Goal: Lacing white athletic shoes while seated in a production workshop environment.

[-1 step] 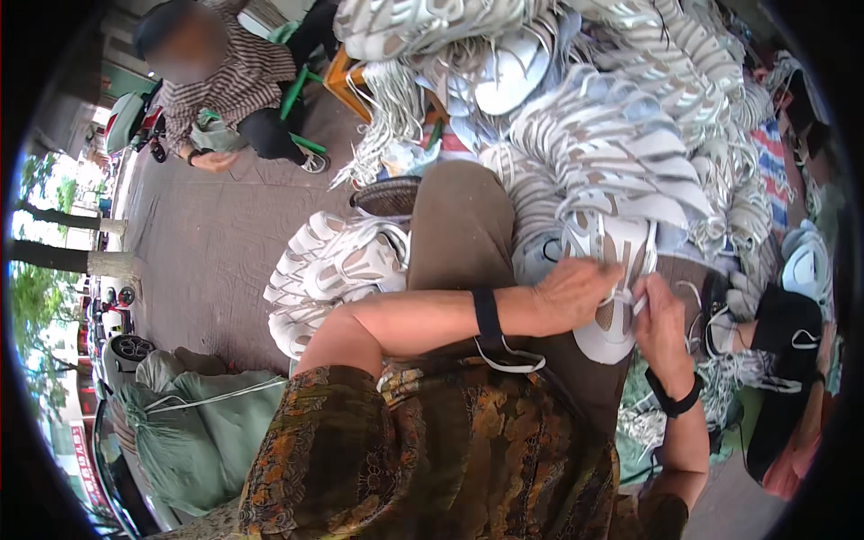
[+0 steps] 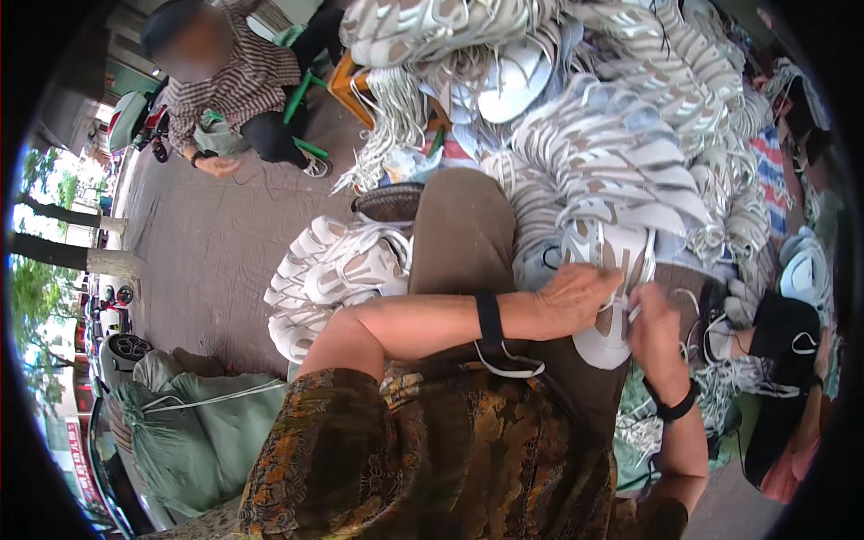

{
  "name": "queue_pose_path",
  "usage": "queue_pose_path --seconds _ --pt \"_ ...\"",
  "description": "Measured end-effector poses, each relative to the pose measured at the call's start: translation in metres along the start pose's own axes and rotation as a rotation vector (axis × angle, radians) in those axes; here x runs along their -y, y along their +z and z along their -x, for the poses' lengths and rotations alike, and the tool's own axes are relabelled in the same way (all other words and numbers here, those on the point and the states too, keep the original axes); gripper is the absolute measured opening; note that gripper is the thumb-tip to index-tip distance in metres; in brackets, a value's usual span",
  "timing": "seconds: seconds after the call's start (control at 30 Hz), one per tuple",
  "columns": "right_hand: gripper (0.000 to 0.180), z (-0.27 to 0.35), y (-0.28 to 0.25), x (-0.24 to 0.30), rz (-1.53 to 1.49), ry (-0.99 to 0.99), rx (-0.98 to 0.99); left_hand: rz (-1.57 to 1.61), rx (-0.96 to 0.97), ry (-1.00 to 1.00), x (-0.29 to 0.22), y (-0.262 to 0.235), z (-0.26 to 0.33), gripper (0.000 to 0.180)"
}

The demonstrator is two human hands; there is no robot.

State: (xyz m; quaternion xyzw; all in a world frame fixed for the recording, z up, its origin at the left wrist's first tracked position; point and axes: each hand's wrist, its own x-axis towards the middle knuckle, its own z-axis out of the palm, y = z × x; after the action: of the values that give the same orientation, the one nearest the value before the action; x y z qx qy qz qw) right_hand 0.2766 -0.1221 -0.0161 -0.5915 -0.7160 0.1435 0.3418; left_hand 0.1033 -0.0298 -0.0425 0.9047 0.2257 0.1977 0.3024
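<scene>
A white and beige shoe upper [image 2: 601, 349] lies over my right thigh, toe toward me, at the end of a fanned row of similar uppers [image 2: 598, 157]. My left hand [image 2: 576, 299] is closed over its middle, the fingertips pinching the white lace at the eyelets. On its other side my right hand [image 2: 657, 328] is closed too, slightly smeared by motion, with a bit of white lace at its fingertips. The exact grip of the right fingers is partly hidden.
More uppers [image 2: 346, 270] are stacked beside my left knee. A bundle of white laces [image 2: 396, 117] hangs from an orange wooden stool [image 2: 349, 85]. Green sacks [image 2: 202, 441] lie at the lower left. A seated person [image 2: 229, 90] is at the far left, another person's dark-clad leg [image 2: 778, 333] at the right.
My right hand has shifted slightly up and left, closer to the shoe upper's laces. My left hand stays nearly in place on it.
</scene>
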Motion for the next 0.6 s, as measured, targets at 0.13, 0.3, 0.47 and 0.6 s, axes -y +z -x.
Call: queue_pose_path --seconds 0.13,0.3,0.47,0.6 --pt "0.026 -0.004 -0.001 -0.003 0.215 -0.066 0.069 0.027 0.044 0.053 -0.002 -0.002 -0.007 0.034" --pt "0.033 0.002 -0.007 -0.006 0.068 -0.031 0.156 0.07 0.163 -0.064 -0.002 -0.025 -0.006 0.027" --pt "0.029 -0.004 -0.012 -0.005 -0.068 0.025 0.17 0.146 0.172 0.11 0.006 -0.05 -0.005 0.032" --pt "0.024 -0.017 -0.016 -0.004 0.141 -0.052 0.262 -0.164 0.083 0.322 0.013 -0.058 -0.016 0.029"
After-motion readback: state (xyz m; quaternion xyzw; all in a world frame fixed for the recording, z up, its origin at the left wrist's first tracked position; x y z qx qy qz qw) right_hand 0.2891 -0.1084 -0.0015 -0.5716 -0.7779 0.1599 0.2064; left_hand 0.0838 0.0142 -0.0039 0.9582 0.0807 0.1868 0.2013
